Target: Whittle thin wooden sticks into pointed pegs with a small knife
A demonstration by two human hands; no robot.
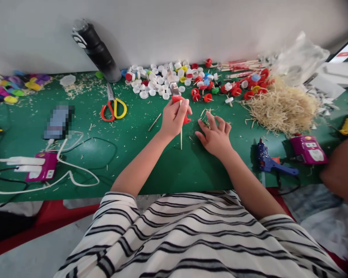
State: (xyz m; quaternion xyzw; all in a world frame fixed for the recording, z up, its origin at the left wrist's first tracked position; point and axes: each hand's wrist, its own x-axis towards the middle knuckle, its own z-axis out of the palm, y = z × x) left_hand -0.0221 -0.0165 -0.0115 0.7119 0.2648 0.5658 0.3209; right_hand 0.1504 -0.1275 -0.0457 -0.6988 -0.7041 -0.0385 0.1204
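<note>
My left hand (174,117) is closed around a thin pale wooden stick (181,141), whose pointed end sticks out below the fist. A red piece (187,120) shows beside the fingers of the same hand, and a shiny metal part (174,89) juts out above them. How these pieces join is hidden by the fingers. My right hand (216,135) rests open on the green table, fingers spread, fingertips by a few pale wood slivers (204,112). A thin dark rod (154,122) lies left of my left hand.
White and coloured bottle caps (152,83) spread along the wall, with red caps on sticks (208,97) to their right. Around are wood shavings (284,106), scissors (113,106), a black bottle (100,54), a blue glue gun (274,164), a phone (58,121), and another person's arm (343,168).
</note>
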